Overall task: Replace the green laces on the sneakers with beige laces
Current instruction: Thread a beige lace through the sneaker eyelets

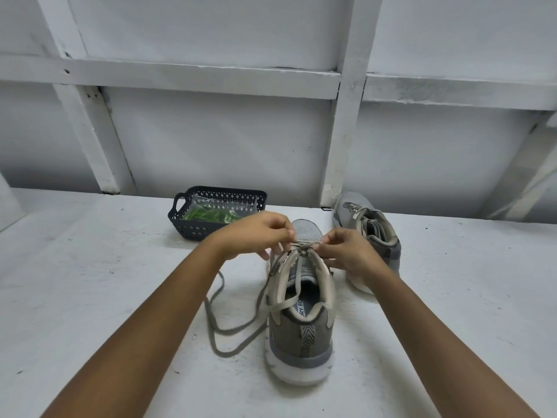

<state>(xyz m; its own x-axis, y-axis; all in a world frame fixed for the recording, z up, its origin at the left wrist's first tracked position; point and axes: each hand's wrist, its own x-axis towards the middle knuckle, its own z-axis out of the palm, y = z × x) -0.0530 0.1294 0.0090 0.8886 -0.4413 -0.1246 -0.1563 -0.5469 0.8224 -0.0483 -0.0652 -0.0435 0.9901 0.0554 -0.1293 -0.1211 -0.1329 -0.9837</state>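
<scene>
A grey sneaker stands on the white surface with its heel toward me. A beige lace runs through its lowest eyelets and trails in loops to the left. My left hand pinches the lace at the shoe's left eyelets. My right hand pinches the lace at the right eyelets. A second grey sneaker with beige laces stands behind my right hand. Green laces lie in a clear bag inside a dark basket.
The basket stands at the back, left of the shoes. A white panelled wall with beams rises right behind the surface. The white surface spreads to both sides.
</scene>
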